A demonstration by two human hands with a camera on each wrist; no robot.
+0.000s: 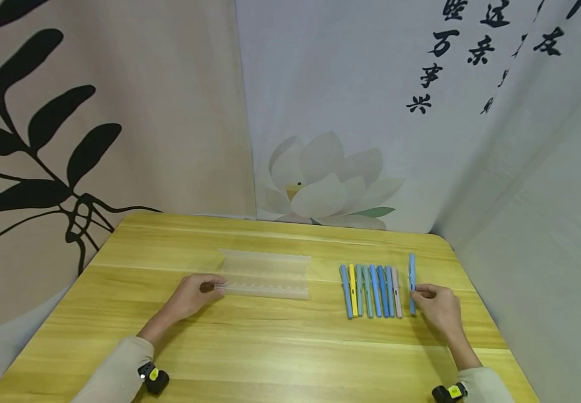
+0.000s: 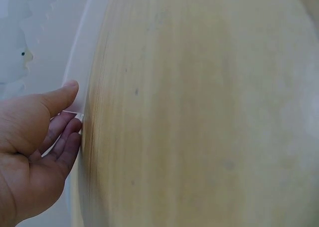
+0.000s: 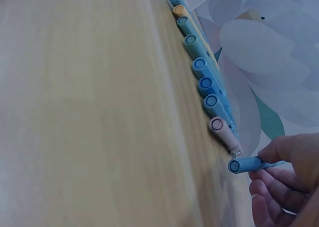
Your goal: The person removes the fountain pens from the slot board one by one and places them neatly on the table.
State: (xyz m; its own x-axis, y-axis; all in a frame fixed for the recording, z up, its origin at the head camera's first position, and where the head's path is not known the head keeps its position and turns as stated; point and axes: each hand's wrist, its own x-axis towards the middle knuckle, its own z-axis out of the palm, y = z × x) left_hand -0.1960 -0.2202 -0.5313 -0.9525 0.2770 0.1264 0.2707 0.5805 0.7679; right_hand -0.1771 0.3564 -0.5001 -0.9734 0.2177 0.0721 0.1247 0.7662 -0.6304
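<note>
My left hand pinches the left front corner of a translucent plastic pen case with a scalloped ridge; in the left wrist view its pale edge lies between thumb and fingers. At the right, my right hand holds a blue pen between thumb and fingers, just right of a row of pens. The right wrist view shows that pen's round end near the pink pen. The row also has a yellow pen, green pens and several blue pens.
The wooden table carries everything, the case left of the pens. Behind it hangs a curtain with a lotus print and dark writing. A leaf-patterned curtain hangs at the left. Both wrists wear small black cameras.
</note>
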